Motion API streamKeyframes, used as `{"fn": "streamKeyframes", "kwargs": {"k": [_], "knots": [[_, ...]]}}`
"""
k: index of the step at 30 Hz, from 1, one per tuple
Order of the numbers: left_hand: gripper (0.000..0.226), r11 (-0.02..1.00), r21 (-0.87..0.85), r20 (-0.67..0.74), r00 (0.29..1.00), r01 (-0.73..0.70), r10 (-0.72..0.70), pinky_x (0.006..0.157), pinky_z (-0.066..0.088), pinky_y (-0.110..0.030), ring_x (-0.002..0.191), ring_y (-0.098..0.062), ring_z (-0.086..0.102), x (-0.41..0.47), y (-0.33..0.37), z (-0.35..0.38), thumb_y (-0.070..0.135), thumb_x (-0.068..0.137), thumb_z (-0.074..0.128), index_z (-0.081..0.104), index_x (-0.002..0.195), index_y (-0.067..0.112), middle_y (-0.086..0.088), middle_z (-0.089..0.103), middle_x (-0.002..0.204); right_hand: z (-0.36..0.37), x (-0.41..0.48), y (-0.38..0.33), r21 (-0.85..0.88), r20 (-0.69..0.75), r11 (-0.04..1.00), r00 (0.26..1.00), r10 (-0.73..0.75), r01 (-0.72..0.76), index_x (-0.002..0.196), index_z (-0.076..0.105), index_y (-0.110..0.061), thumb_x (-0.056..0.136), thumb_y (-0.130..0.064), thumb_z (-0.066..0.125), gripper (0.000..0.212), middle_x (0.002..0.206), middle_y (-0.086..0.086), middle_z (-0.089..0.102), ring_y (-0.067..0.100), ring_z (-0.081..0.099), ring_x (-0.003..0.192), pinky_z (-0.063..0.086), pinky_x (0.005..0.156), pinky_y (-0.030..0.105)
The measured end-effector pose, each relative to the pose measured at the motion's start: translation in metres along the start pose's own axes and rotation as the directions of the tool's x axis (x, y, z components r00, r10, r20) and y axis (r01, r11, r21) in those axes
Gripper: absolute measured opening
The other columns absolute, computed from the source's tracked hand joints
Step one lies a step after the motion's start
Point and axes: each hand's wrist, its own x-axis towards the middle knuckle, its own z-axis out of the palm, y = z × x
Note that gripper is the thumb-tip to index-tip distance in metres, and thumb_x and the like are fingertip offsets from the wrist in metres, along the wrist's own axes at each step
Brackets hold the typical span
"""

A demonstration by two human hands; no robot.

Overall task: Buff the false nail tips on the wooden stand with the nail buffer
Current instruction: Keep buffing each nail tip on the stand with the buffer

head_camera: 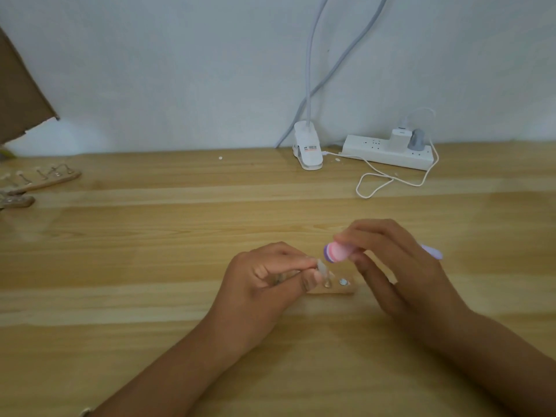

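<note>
Poised: nail buffer beside a pinched false nail tip, toward the counter's near edge.
The left grip pinches the tip on the wooden stand. The right grip is curled round the buffer, its end just beside the tip, contact unclear. A hard stroke could, I judge, pop the tip off or skid the stand. The left grip hides most of the stand, and blur obscures any other tips.
</note>
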Motion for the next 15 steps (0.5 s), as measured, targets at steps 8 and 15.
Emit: {"fn": "streamKeyframes", "kwargs": {"k": [8, 15], "knots": [[0.009, 0.999, 0.023, 0.004, 1.000, -0.031, 0.031, 0.070, 0.049, -0.022, 0.075, -0.009, 0.066, 0.000, 0.002, -0.002, 0.025, 0.079, 0.075, 0.079, 0.083, 0.018, 0.006, 0.072, 0.081, 0.006, -0.002, -0.007, -0.017, -0.012, 1.000, 1.000, -0.021, 0.020, 0.115, 0.070, -0.002, 0.096, -0.001, 0.054, 0.025, 0.114, 0.007, 0.063, 0.016, 0.060, 0.106, 0.038, 0.099, 0.014], [0.012, 0.999, 0.017, 0.035, 0.999, -0.038, 0.038, 0.070, 0.047, -0.019, 0.076, -0.005, 0.065, 0.000, 0.003, 0.001, 0.024, 0.078, 0.071, 0.077, 0.089, 0.022, 0.008, 0.071, 0.083, 0.005, -0.002, -0.028, 0.177, 0.081, 0.984, 0.997, 0.014, -0.028, 0.100, 0.064, -0.036, 0.106, -0.052, 0.038, 0.032, 0.100, -0.019, 0.065, -0.007, 0.061, 0.096, 0.043, 0.083, 0.001]]}}
